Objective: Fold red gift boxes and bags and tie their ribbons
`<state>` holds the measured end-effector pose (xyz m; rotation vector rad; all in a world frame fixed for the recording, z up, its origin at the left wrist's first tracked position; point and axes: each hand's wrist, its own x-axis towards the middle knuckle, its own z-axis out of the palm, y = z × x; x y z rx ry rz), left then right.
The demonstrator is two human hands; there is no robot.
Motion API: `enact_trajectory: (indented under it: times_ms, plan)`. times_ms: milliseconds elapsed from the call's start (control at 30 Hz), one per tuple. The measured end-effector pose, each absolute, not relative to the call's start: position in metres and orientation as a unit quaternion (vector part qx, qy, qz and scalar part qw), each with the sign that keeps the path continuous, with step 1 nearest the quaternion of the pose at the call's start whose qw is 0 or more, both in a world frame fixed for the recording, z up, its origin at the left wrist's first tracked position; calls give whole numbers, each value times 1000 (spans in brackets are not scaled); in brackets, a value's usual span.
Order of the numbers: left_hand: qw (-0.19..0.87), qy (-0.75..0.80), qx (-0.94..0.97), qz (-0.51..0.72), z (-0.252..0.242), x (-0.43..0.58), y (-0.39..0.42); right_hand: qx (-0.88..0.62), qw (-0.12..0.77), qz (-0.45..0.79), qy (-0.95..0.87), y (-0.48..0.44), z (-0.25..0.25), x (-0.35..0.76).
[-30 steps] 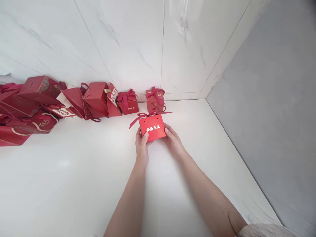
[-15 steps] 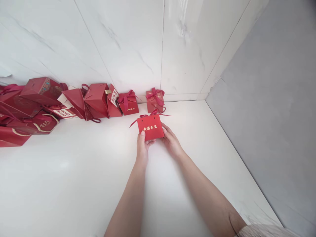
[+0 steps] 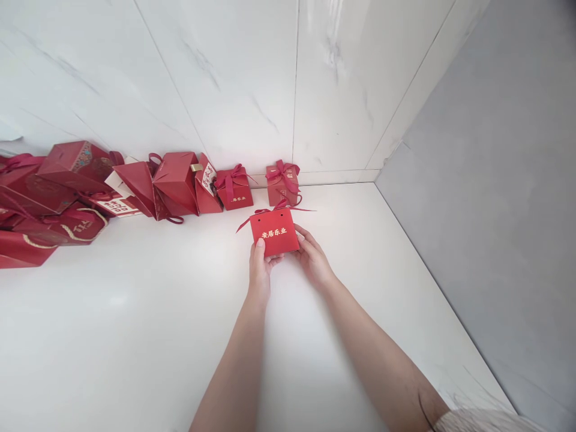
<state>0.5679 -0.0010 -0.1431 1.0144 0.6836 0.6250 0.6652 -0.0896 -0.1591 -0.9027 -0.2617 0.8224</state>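
Observation:
I hold a small red gift box [image 3: 274,231] with gold characters on its face and a dark red ribbon at its top, just above the white tabletop [image 3: 135,324]. My left hand [image 3: 260,271] grips its lower left corner, thumb on the front. On the box's right side my right hand [image 3: 312,257] is closed around the edge. Right behind it, against the wall, stands a similar red box with a bow [image 3: 282,182].
Another bowed red box [image 3: 233,188] sits left of that one. Further left along the marble wall lie several larger red boxes and bags [image 3: 67,192], some tipped over. A grey wall [image 3: 495,210] borders the table on the right.
The box has been turned level and shifted slightly away from me toward the wall between one second ago and half a second ago. Since then nothing has moved.

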Motion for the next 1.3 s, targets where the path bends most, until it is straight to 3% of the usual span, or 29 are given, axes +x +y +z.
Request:
enact_trajectory:
  times_ms: [1067, 1300]
  plan:
    - [767, 324, 475, 284, -139, 568, -4, -413, 821, 382, -95, -89, -160, 664]
    - [767, 202, 513, 329, -136, 563, -15, -405, 833, 371, -69, -93, -152, 664]
